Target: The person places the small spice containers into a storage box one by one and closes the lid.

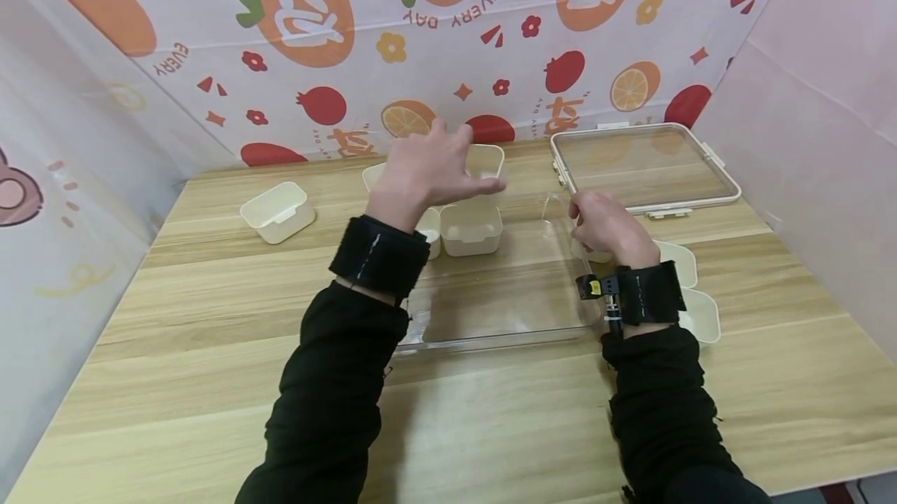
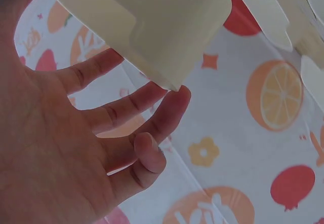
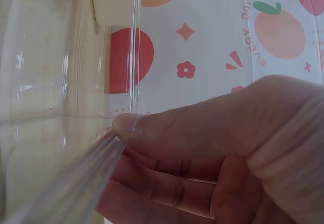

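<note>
My left hand (image 1: 427, 173) holds a small cream plastic box (image 2: 152, 26) by its edges, thumb on one side and fingertips on the other, above the back of a large clear plastic container (image 1: 518, 278). Beneath that hand, another cream box (image 1: 471, 231) sits inside the container at its left part, beside a further cream box (image 1: 430, 231) partly covered by the wrist. At the container's back right corner, my right hand (image 1: 610, 227) pinches the clear rim (image 3: 76, 178) between thumb and curled fingers.
A cream box (image 1: 278, 213) stands alone on the table at the left. A clear lid with a white frame (image 1: 645, 165) lies at the back right. Small cream lids (image 1: 701, 315) lie right of the container, partly behind the right wrist. A fruit-print cloth (image 1: 434, 44) hangs behind.
</note>
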`<state>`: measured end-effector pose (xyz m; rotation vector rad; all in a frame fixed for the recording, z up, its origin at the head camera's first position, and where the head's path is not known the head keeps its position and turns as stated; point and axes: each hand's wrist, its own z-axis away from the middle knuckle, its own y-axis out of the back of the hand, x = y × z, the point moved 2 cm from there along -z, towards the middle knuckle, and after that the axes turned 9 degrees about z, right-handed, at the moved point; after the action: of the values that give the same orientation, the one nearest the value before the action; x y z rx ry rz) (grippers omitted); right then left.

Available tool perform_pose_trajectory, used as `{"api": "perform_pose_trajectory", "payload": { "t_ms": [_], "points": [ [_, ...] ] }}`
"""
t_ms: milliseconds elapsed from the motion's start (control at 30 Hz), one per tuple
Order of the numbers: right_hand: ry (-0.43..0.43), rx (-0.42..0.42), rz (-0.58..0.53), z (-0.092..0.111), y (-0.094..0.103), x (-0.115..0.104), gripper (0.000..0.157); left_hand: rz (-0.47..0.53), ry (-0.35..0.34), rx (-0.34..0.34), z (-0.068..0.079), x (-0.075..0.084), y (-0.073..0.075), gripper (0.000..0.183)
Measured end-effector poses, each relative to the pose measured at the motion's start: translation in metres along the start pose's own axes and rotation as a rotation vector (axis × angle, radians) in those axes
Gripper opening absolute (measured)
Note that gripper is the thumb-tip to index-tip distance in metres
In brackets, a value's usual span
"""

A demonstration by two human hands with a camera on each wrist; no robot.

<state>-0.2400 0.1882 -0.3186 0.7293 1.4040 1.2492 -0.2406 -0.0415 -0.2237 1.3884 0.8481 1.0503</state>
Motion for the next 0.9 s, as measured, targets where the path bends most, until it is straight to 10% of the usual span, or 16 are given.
{"api": "perform_pose_trajectory", "payload": {
  "t_ms": [900],
  "points": [
    [0.009,0.002,0.013,-0.002,0.003,0.000,0.021,-0.009,-0.034,-0.062,-0.044,0.056,-0.044,0.092]
  ]
}}
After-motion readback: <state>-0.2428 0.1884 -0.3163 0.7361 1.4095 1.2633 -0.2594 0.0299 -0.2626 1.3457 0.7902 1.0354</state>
